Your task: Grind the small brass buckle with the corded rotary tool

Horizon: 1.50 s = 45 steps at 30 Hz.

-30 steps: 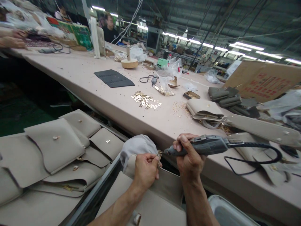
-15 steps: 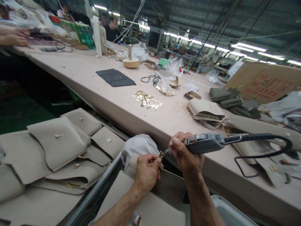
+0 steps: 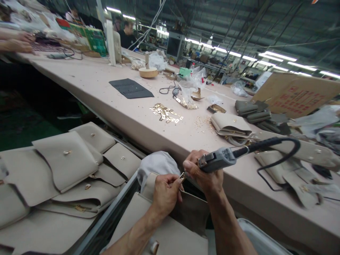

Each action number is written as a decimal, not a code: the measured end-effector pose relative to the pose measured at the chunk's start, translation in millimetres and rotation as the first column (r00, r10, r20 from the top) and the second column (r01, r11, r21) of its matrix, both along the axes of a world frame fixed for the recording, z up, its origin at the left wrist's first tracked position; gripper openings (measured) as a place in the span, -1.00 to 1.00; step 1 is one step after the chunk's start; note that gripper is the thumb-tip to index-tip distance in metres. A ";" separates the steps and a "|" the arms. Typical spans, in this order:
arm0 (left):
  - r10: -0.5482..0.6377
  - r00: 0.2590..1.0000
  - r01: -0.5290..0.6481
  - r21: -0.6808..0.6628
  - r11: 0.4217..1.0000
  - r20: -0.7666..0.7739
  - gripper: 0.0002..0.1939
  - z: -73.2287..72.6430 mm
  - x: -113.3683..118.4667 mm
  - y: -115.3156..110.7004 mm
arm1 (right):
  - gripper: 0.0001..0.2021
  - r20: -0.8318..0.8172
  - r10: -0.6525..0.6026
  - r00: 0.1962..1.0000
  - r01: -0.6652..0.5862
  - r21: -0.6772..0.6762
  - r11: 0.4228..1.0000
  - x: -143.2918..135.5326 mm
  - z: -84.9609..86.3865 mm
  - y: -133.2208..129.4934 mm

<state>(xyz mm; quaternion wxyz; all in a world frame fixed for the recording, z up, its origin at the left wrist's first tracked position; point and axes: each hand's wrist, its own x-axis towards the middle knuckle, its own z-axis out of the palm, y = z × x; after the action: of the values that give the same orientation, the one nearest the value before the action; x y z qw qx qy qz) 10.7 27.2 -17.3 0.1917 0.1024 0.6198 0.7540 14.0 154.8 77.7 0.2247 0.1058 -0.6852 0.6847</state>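
Hands working close together at the table edge — left hand (image 3: 165, 193) is pinching a small gold metal fitting (image 3: 182, 176) between closed fingertips, right hand (image 3: 203, 171) is wrapped tight around a grey rotary tool (image 3: 217, 159), its tip touching the fitting. Black cord (image 3: 276, 148) is looping off right of the tool. Beige bag (image 3: 159, 230) is lying just below both hands — more beige flaps (image 3: 66, 159) are piling up well left.

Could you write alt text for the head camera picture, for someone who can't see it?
A person's right hand holds a grey corded rotary tool against a small gold metal fitting pinched in the left hand, above a beige bag. A long workbench ahead holds scattered gold fittings; beige bag flaps lie stacked at left.
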 end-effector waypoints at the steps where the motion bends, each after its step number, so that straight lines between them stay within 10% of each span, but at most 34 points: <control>1: -0.001 1.000 0.001 -0.003 1.000 0.003 -0.65 1.5 0.1 0.5 | -0.75 -0.015 0.051 0.999 -0.050 0.017 0.999 2.4 1.7 3.0; 6: 0.013 0.999 -0.012 -0.028 1.000 0.042 -0.69 4.4 0.8 4.3 | -0.85 -0.145 0.245 0.959 -0.260 -0.094 0.961 14.5 19.9 25.3; 11: 0.056 0.997 -0.054 -0.040 0.998 0.055 -0.68 1.4 -1.9 5.8 | -0.85 -0.213 -0.077 0.974 -0.024 -0.436 0.900 -0.7 30.9 73.7; 18: 0.044 0.998 -0.042 -0.059 0.997 0.045 -0.62 -4.4 -7.1 4.3 | -0.84 0.124 -0.464 0.877 0.365 -0.800 0.476 -49.3 6.3 187.5; 23: 0.018 0.999 -0.017 -0.072 0.997 0.027 -0.61 -11.7 -9.6 6.5 | -0.78 0.223 -0.543 0.810 0.473 -0.795 0.379 -70.4 -20.0 231.6; 31: 0.027 0.999 -0.022 -0.110 0.994 0.039 -0.57 -10.2 -11.7 9.6 | -0.81 0.293 -0.514 0.806 0.500 -0.802 0.328 -94.1 -53.3 244.4; 45: 0.011 0.999 -0.005 -0.113 0.994 0.049 -0.61 -14.1 -13.5 13.6 | -0.74 0.304 -0.522 0.797 0.536 -0.754 0.379 -101.9 -59.1 239.8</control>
<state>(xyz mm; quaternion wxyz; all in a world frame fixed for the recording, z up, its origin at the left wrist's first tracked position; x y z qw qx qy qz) -2.8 40.8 -31.4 0.2095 0.0702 0.6568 0.7210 -87.9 394.6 18.6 0.4478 -0.2384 -0.2912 0.8111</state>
